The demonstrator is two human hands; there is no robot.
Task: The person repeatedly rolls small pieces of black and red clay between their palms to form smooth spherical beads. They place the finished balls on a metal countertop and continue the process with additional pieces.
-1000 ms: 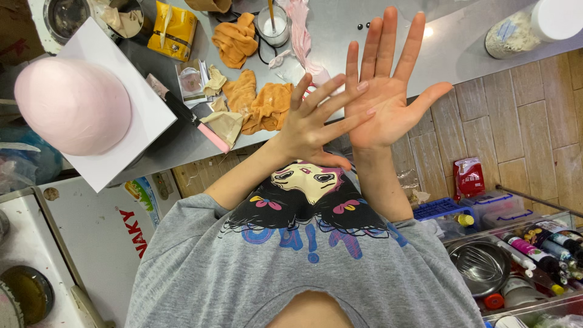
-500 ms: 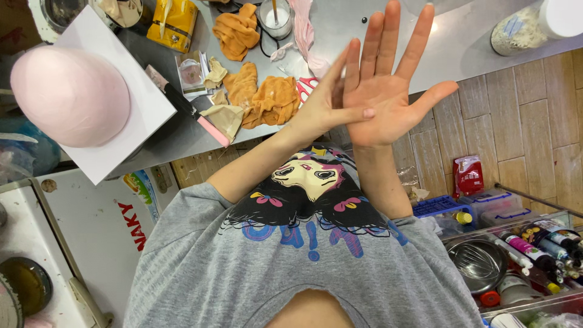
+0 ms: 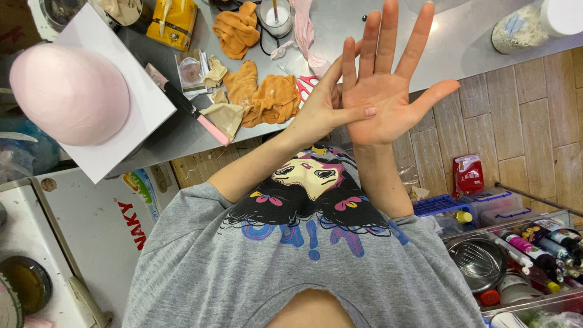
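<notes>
Right hand [image 3: 385,100] was held up flat, with all its fingers spread wide and the palm turned to the camera. It held nothing at all. Left hand [image 3: 322,106] was right next to it and touched it. The left thumb lay across the bottom of the right palm, and the left fingers went up behind the right fingers. The left hand held no thing either; it only pressed on the other hand.

Both hands were up in the air, over the edge of a shiny metal table [image 3: 467,36] and a wood floor [image 3: 522,121]. Both arms came out of a grey shirt [image 3: 243,267] with a cartoon face on it.

Just beside the left hand, on the table, lay some orange cloths [image 3: 267,97]. A pair of scissors [image 3: 306,88] with red handles peeked out between the cloths and the left hand. A glass cup [image 3: 274,15] stood farther back, near a yellow packet [image 3: 173,21].

Well off to the left side sat a big pink dome [image 3: 70,94] on a white board [image 3: 146,103]. A tool with a pink handle [image 3: 212,130] lay just by the board's edge. A jar with a white lid [image 3: 522,27] stood at the far right end of the table.

Down on the floor side were a red packet [image 3: 467,176] and a metal bowl [image 3: 480,264] in a box with bottles.
</notes>
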